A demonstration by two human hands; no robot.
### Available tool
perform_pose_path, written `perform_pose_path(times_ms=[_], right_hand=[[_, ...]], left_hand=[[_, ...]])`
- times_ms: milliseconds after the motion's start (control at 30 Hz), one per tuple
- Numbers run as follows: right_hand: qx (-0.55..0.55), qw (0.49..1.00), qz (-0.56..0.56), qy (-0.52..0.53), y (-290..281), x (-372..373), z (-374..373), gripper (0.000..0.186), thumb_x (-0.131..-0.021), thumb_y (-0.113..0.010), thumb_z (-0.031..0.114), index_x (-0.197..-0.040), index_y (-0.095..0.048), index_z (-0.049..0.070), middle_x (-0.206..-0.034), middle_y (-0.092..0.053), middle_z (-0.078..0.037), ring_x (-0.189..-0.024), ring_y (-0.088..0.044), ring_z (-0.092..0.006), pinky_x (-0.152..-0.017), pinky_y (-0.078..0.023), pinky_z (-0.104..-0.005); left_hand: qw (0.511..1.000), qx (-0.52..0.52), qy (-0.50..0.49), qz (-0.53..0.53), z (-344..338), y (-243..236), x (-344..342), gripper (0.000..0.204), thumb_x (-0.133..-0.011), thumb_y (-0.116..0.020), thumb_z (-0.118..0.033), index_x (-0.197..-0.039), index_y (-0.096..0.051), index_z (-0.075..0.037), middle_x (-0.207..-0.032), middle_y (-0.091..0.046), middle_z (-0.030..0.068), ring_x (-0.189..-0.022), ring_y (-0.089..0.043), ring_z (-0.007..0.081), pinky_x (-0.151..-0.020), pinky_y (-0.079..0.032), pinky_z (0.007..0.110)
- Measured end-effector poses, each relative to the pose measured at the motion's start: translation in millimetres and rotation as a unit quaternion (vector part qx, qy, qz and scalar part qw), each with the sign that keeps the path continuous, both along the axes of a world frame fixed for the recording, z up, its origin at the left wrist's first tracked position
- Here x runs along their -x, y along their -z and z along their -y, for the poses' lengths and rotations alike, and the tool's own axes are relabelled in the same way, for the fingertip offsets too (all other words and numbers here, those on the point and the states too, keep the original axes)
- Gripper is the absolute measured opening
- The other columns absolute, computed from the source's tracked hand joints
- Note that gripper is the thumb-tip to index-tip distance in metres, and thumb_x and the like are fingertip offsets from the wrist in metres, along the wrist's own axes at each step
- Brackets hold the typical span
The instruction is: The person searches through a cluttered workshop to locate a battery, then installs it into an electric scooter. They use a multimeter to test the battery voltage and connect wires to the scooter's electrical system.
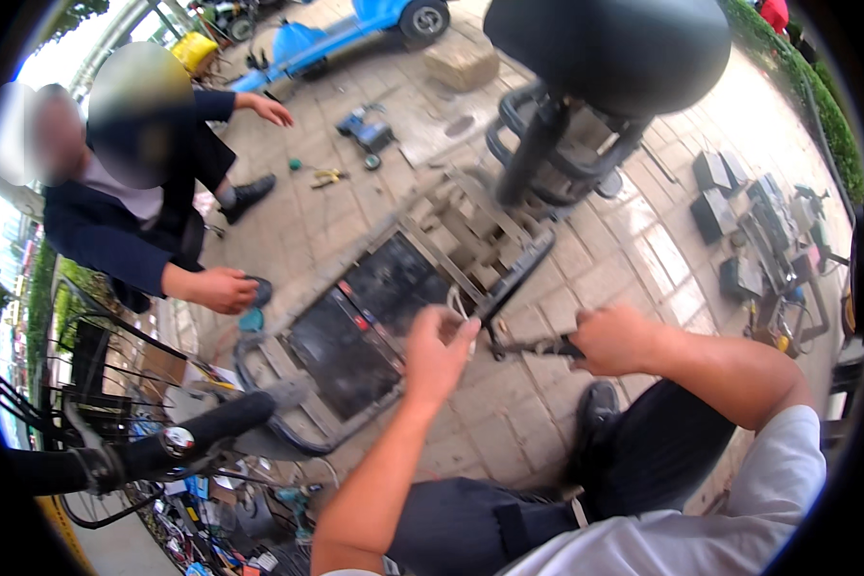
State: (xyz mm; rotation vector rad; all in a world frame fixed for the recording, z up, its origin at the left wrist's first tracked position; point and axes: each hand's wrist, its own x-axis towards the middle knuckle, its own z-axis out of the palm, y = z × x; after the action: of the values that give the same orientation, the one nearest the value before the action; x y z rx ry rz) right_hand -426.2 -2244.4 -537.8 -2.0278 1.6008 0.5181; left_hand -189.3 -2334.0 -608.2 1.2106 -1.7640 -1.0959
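An electric scooter's frame [323, 422] lies open in front of me, with black batteries [346, 370] in its floor compartment. My left hand [437, 357] is over the battery's near right corner, thumb and fingers curled together around a thin white cable [456, 301]. The exact grip point is hidden by the fingers. To its right, my right hand [616, 341] is closed around the handles of a dark tool that looks like pliers [536, 348]. The tool's head points left, beside the frame's edge and close to the left hand.
Another person [134, 230] crouches at the left, one hand near the frame. A scooter seat [605, 48] rises at the far end; handlebars [211, 422] reach in from the left. Removed batteries and parts [715, 213] lie right. Hand tools [328, 179] lie on the paving beyond.
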Motion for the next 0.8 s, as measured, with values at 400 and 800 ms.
perform_pose_path(times_ms=[400, 800], right_hand=[[-0.226, 0.951, -0.026, -0.210, 30, -14, 32, 0.038, -0.080, -0.067, 0.035, -0.106, -0.068, 0.006, -0.104, -0.067, -0.011, -0.097, -0.064, -0.0316, -0.077, -0.051, -0.0474], [0.133, 0.555, 0.821, 0.014, -120, 4, -20, 0.016, -0.082, -0.070, 0.013, -0.083, -0.069, -0.003, -0.079, -0.067, -0.012, -0.063, -0.064, -0.0224, -0.062, -0.056, -0.0380]], left_hand=[[0.990, 0.139, -0.014, 0.034, 0, -14, -6, 0.019, -0.092, -0.061, -0.019, -0.092, -0.066, -0.001, -0.081, -0.064, 0.0138, -0.070, -0.062, 0.0285, -0.064, -0.049, 0.034], [0.996, 0.079, 0.032, -0.013, 11, -17, 1, 0.015, -0.089, -0.063, -0.013, -0.094, -0.066, 0.000, -0.080, -0.061, 0.0111, -0.069, -0.059, 0.0225, -0.064, -0.046, 0.031]])
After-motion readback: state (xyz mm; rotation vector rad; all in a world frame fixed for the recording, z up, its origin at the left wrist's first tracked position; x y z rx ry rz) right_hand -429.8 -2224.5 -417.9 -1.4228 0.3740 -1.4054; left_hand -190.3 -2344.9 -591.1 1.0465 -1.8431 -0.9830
